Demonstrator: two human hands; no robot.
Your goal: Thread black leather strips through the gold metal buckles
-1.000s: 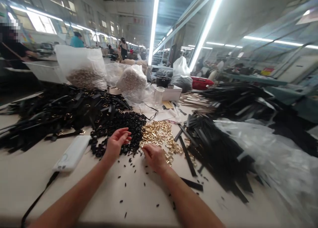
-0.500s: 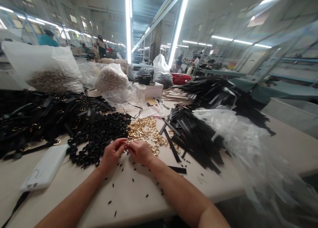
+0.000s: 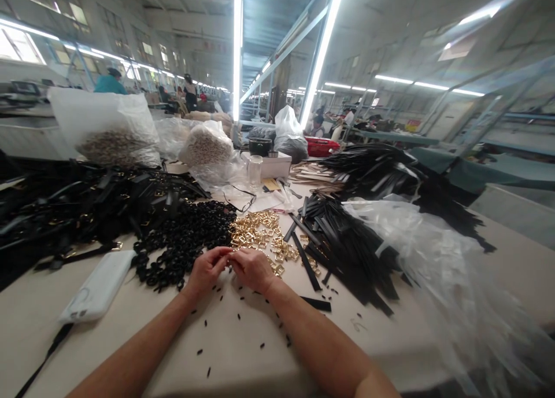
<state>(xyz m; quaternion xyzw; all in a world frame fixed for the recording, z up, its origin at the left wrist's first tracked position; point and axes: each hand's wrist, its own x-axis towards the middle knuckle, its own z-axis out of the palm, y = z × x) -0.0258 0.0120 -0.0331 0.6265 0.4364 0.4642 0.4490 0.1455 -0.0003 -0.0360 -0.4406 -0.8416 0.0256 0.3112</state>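
My left hand [image 3: 210, 269] and my right hand [image 3: 254, 269] meet fingertip to fingertip, low over the near side of the table [image 3: 165, 340]. Both are closed in a pinch; whatever sits between the fingers is too small and covered to make out. Just beyond them lies a heap of gold-coloured metal buckles [image 3: 260, 227]. A pile of small black loops [image 3: 182, 236] spreads to the left of the buckles. On the right, flat black straps [image 3: 347, 247] lie in a loose stack. Several tiny black pieces [image 3: 239, 316] are scattered around and below my hands.
A white power bank [image 3: 99, 288] with a black cable lies at left, near black straps with buckles [image 3: 87, 213]. Clear plastic sheeting [image 3: 425, 259] drapes over the right edge. Behind stand filled plastic bags [image 3: 206, 146], a glass jar [image 3: 255, 169], eyeglasses [image 3: 243, 200] and a red basket [image 3: 321, 147].
The whole view has shifted, so the scene sits a little further right and lower. My hands stay together at the same place by the buckles, still pinching.
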